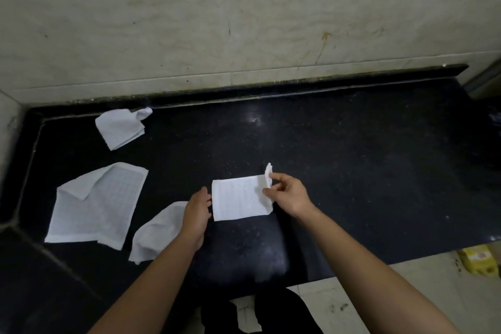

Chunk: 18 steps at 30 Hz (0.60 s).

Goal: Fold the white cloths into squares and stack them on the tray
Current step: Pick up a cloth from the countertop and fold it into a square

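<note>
The half-folded cloth lies mid-tabletop. The right hand pinches its lifted 3 o'clock edge between thumb and fingers. The left hand touches the 9 o'clock edge, though its grip is unclear. Carry the lifted edge straight toward 9 o'clock, matching corners before pressing flat.

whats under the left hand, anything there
The left hand covers the right edge of a crumpled cloth lying on the black counter. How far that cloth runs beneath the hand is hidden. The folded cloth beside it is not under the hand.
</note>
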Motion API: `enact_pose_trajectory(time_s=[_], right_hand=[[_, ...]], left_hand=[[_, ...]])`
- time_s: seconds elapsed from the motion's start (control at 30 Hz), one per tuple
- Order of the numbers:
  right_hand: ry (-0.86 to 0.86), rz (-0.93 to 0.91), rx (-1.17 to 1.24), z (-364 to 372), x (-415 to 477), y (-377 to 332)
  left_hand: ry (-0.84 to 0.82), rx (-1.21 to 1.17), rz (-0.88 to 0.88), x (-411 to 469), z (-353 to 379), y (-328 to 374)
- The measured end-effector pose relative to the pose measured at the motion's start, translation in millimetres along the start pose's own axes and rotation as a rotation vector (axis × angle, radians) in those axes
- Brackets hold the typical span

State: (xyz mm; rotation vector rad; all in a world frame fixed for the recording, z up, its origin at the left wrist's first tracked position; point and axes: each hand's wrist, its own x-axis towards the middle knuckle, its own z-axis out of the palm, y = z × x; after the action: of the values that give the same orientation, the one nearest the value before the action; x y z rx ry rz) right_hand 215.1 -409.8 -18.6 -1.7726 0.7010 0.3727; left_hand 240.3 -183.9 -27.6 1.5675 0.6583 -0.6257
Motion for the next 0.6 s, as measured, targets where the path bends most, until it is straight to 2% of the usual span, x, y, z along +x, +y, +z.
enact_pose_trajectory(time_s=[0.1, 0.23, 0.43, 0.53, 0.6], right_hand=[[-0.051, -0.074, -0.138, 36, 2, -8], [-0.135, -0.153, -0.355, 82, 3, -17], [-0.248, -0.148, -0.447, 118, 1, -18], [-0.131, -0.219, -0.403, 104, -5, -16], [-0.032, -0.330, -0.423, 87, -7, -11]], left_hand=[[-0.009, -0.063, -0.083, 5, -9, 7], [-0.095, -0.099, -0.093, 3, -22, 11], [-0.115, -0.104, -0.065, 7, -37, 3], [-0.068, 0.049, 0.027, 9, -38, 0], [-0.001, 0.313, 0.199, 11, -41, -4]])
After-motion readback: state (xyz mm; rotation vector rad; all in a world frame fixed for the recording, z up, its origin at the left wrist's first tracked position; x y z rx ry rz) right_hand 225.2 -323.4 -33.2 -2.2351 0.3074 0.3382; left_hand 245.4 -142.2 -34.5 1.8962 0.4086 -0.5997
